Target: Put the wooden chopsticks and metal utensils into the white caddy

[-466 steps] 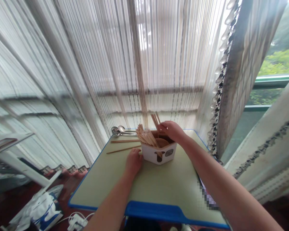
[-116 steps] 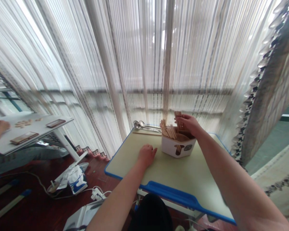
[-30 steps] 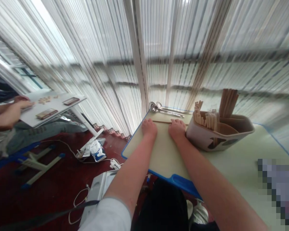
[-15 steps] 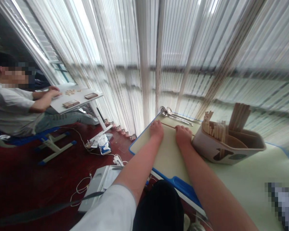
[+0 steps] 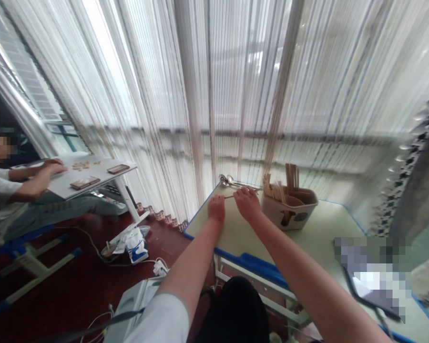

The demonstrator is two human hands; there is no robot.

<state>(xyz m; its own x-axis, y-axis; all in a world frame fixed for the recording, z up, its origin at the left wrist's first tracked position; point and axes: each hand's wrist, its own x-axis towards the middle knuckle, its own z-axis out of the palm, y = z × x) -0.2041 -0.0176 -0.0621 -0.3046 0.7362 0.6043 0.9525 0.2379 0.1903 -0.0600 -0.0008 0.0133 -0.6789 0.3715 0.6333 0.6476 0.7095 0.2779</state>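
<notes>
On a pale green table [image 5: 318,233] with a blue rim, a white holder [image 5: 289,213] stands full of wooden chopsticks. My right hand [image 5: 248,204] is just left of it, fingers curled on a thin chopstick [image 5: 230,196] that lies on the tabletop. Beside it, near the table's left edge, my left hand [image 5: 216,207] rests in a loose fist; whether it touches the stick is unclear. Metal spoons [image 5: 229,181] lie just beyond both hands at the far edge.
Sheer striped curtains [image 5: 207,85] hang right behind the table. Another person sits at a white side table [image 5: 89,174] far left. A bag [image 5: 134,240], cables and a grey box [image 5: 136,305] lie on the dark red floor. A blurred-out object [image 5: 372,267] sits on the table's right.
The camera has pulled back and turned right, so the table looks smaller. Both hands stay at the chopstick by the holder; my right hand has lifted slightly over it.
</notes>
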